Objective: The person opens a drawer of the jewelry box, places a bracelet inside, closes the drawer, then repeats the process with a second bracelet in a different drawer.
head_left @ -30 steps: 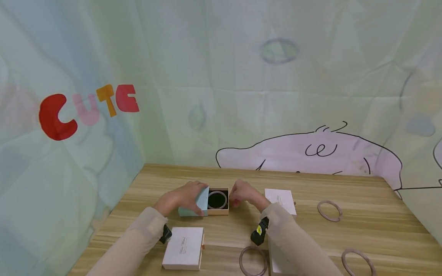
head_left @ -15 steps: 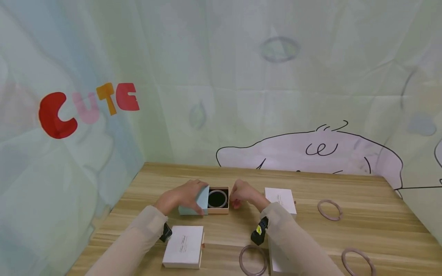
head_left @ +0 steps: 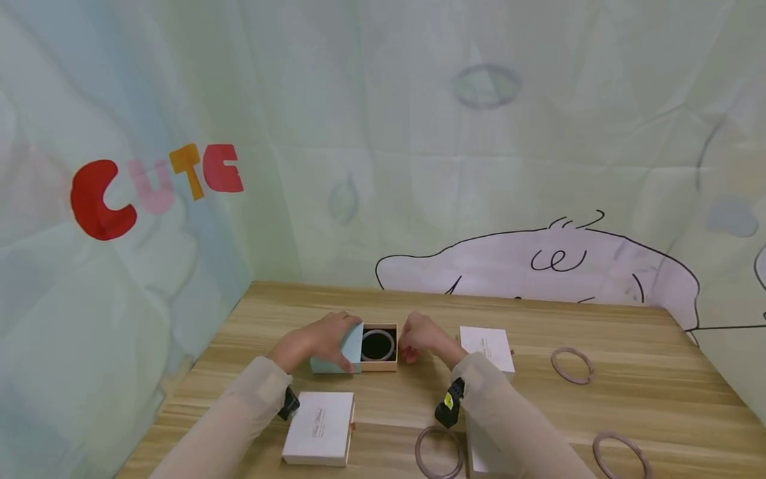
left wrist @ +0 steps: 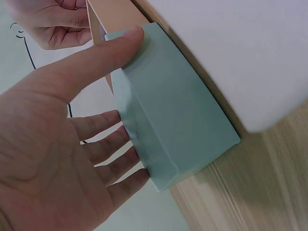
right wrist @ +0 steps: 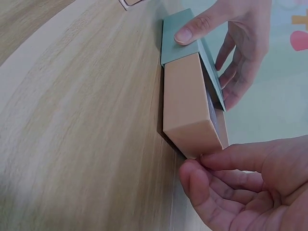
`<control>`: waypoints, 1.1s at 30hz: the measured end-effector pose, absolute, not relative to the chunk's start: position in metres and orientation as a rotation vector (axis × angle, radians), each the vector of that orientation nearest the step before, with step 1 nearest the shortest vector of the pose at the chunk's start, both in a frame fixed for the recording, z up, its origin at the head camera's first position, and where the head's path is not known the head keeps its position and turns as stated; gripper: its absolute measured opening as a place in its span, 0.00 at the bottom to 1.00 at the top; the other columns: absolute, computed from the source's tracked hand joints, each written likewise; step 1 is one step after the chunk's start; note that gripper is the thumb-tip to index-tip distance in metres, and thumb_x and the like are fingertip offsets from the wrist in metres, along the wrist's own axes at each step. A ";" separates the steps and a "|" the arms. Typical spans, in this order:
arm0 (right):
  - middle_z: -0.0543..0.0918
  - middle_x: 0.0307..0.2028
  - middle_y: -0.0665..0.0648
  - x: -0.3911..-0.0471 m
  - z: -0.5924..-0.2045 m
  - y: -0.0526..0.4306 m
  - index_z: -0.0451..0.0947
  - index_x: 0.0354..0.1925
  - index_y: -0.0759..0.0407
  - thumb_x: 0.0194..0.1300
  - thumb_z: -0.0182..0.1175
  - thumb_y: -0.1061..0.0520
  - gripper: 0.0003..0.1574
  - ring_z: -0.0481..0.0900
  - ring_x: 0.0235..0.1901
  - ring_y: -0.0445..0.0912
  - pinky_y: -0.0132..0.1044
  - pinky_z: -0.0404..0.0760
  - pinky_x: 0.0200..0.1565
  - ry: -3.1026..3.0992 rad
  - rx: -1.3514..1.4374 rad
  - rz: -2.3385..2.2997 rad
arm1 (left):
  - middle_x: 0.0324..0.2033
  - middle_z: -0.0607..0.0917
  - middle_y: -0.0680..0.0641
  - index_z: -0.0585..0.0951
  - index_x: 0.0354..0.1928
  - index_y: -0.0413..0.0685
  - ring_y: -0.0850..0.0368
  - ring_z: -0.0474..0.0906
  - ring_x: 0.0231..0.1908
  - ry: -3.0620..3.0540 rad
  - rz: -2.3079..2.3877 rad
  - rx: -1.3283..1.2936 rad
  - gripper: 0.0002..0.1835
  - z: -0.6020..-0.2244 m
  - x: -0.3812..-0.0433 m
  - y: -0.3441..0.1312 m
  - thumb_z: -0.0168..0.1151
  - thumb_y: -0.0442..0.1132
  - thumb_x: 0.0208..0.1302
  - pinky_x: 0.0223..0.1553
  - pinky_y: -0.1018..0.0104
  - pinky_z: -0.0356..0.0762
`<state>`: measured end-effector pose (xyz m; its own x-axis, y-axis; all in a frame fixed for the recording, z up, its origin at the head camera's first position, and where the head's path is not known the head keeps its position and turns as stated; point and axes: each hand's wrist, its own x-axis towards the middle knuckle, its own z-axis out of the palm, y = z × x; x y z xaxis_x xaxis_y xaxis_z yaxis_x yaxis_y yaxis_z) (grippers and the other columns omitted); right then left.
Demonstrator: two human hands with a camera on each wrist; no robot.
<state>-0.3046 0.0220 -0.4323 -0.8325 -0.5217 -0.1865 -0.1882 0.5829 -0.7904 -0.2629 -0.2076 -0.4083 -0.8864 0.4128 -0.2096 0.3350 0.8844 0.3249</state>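
A pale blue drawer box point(head_left: 352, 344) lies at the back middle of the table, its peach-coloured drawer point(head_left: 379, 366) slid partly out to the right. Inside, on the dark lining, sits a mauve-grey bangle point(head_left: 391, 342). My left hand point(head_left: 323, 340) grips the blue sleeve, thumb on the near face and fingers along its other side, as the left wrist view shows. At the drawer's outer end, my right hand point(head_left: 419, 332) has thumb and index finger pinched together on a small pull tab point(right wrist: 201, 156), mostly hidden by the fingertips.
White boxes lie at the front left point(head_left: 320, 426), beyond the right wrist point(head_left: 486, 344) and partly under the right forearm point(head_left: 481, 449). Loose bangles rest front middle point(head_left: 418, 452), at right point(head_left: 568, 349) and front right point(head_left: 613, 435). A printed curtain point(head_left: 311, 219) hangs behind the table.
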 end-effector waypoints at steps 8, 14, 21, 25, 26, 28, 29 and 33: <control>0.80 0.14 0.59 -0.302 -0.431 0.022 0.79 0.19 0.73 0.59 0.58 0.75 0.13 0.78 0.13 0.45 0.36 0.81 0.21 2.420 -0.582 -1.148 | 0.65 0.70 0.36 0.65 0.71 0.37 0.40 0.67 0.62 2.781 0.401 0.552 0.52 -0.408 -0.263 -0.206 0.82 0.48 0.47 0.58 0.45 0.69; 0.80 0.15 0.59 -0.302 -0.430 0.021 0.79 0.20 0.72 0.60 0.58 0.74 0.12 0.78 0.14 0.46 0.37 0.81 0.22 2.422 -0.578 -1.149 | 0.64 0.70 0.36 0.65 0.71 0.37 0.41 0.68 0.60 2.785 0.409 0.566 0.51 -0.407 -0.264 -0.207 0.82 0.48 0.47 0.58 0.46 0.70; 0.80 0.16 0.60 -0.304 -0.431 0.020 0.78 0.20 0.71 0.61 0.59 0.74 0.12 0.78 0.14 0.46 0.37 0.81 0.22 2.423 -0.587 -1.136 | 0.62 0.71 0.38 0.66 0.71 0.38 0.44 0.69 0.57 2.790 0.413 0.546 0.52 -0.409 -0.264 -0.207 0.82 0.48 0.46 0.55 0.47 0.71; 0.80 0.15 0.60 -0.303 -0.430 0.019 0.78 0.20 0.72 0.59 0.58 0.75 0.12 0.77 0.13 0.45 0.36 0.81 0.21 2.427 -0.597 -1.134 | 0.63 0.71 0.38 0.65 0.71 0.38 0.44 0.68 0.57 2.788 0.406 0.537 0.52 -0.409 -0.265 -0.207 0.82 0.48 0.47 0.56 0.47 0.71; 0.80 0.15 0.59 -0.303 -0.429 0.019 0.78 0.20 0.72 0.59 0.58 0.75 0.12 0.77 0.13 0.44 0.36 0.81 0.21 2.427 -0.599 -1.138 | 0.63 0.71 0.38 0.66 0.71 0.38 0.44 0.68 0.57 2.788 0.406 0.535 0.52 -0.409 -0.265 -0.207 0.82 0.48 0.46 0.56 0.47 0.71; 0.80 0.15 0.59 -0.302 -0.430 0.019 0.78 0.20 0.73 0.59 0.58 0.75 0.12 0.76 0.13 0.44 0.36 0.81 0.21 2.426 -0.598 -1.145 | 0.63 0.71 0.38 0.66 0.71 0.38 0.43 0.68 0.58 2.789 0.402 0.534 0.52 -0.409 -0.265 -0.207 0.82 0.48 0.47 0.56 0.46 0.71; 0.79 0.15 0.59 -0.302 -0.430 0.019 0.78 0.19 0.73 0.58 0.58 0.75 0.12 0.76 0.13 0.44 0.36 0.81 0.21 2.426 -0.599 -1.148 | 0.63 0.71 0.38 0.66 0.71 0.38 0.44 0.69 0.57 2.789 0.402 0.532 0.52 -0.410 -0.265 -0.207 0.82 0.48 0.47 0.56 0.47 0.71; 0.80 0.15 0.60 -0.302 -0.430 0.018 0.78 0.19 0.74 0.58 0.58 0.76 0.12 0.77 0.13 0.45 0.37 0.81 0.21 2.431 -0.597 -1.148 | 0.63 0.71 0.38 0.66 0.71 0.39 0.45 0.69 0.56 2.792 0.404 0.522 0.52 -0.410 -0.265 -0.207 0.82 0.49 0.46 0.55 0.47 0.72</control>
